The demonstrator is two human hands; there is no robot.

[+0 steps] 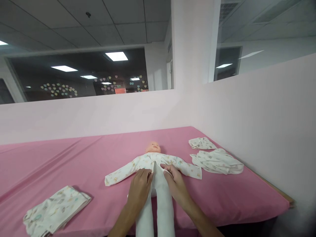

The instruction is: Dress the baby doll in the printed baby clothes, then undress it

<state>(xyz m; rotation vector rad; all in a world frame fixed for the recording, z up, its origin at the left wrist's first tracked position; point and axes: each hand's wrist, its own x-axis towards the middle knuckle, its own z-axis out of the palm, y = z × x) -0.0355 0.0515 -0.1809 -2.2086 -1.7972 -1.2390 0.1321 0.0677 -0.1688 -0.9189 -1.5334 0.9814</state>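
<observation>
A baby doll (153,147) lies on its back on the pink-covered table (222,197), head toward the wall. It wears a white long-sleeved baby shirt (142,160) with small coloured prints, both sleeves spread out sideways. Plain white pants (165,204) cover its legs, which point toward me. At the doll's middle, my left hand (141,187) is closed, pinching the shirt's front edge. Opposite it, my right hand (176,186) pinches cloth on the other side of the front, thumb and forefinger together. White cloth shows between them; my fingers partly hide where shirt and pants meet.
A folded printed baby garment (56,210) lies at the table's front left. On the right, a small folded printed cloth (201,143) sits behind a looser printed garment (217,161). White walls (98,115) with windows border the back and right sides.
</observation>
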